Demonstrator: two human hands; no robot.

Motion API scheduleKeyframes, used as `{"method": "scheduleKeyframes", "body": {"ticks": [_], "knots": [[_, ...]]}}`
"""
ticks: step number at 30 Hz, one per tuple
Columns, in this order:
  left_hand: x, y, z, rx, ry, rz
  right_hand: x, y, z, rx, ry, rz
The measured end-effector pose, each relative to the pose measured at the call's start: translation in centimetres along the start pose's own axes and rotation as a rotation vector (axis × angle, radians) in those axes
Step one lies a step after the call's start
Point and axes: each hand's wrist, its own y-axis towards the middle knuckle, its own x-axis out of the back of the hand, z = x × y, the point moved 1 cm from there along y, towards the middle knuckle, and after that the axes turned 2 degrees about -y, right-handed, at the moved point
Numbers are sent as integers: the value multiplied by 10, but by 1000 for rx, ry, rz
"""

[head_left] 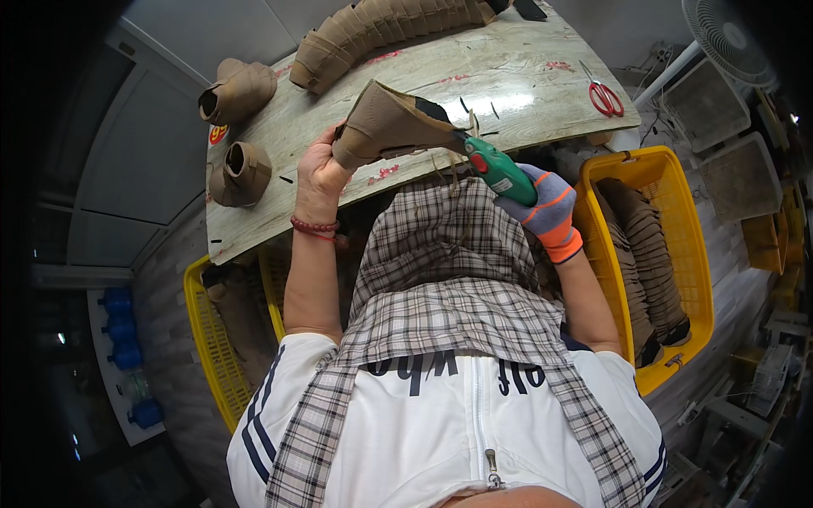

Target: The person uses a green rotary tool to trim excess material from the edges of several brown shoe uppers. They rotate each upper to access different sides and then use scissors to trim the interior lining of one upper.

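Observation:
My bare left hand (323, 166), with a red bead bracelet on its wrist, grips a tan shoe upper (378, 125) by one end and keeps it up over the table's near edge. In my right hand (544, 209), which wears a grey and orange glove, is a green cordless electric cutter (500, 172) with a red button. Its dark tip meets the upper's right end, where a black patch of lining shows. Thin scraps hang close to the tip; whether the blade touches the material I cannot tell.
On the worn table (525, 102) lie a row of nested tan uppers (385, 38), two single uppers (241, 91) at the left, dark scraps and red-handled scissors (605, 100). Yellow baskets stand at my right (696, 254) and left (203, 339), holding more uppers. A white fan (728, 38) is far right.

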Motion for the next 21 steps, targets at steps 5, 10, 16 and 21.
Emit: {"method": "scheduleKeyframes", "body": {"ticks": [5, 10, 16, 21], "knots": [[-4, -1, 10, -77, 31, -58, -3, 5, 11, 81, -19, -47], [-7, -3, 20, -94, 98, 101, -14, 8, 15, -3, 114, -25], [-22, -15, 49, -313, 424, 283, -27, 9, 22, -102, 251, -91], [-38, -19, 80, -647, 897, 139, -37, 12, 26, -192, 360, -96]]}}
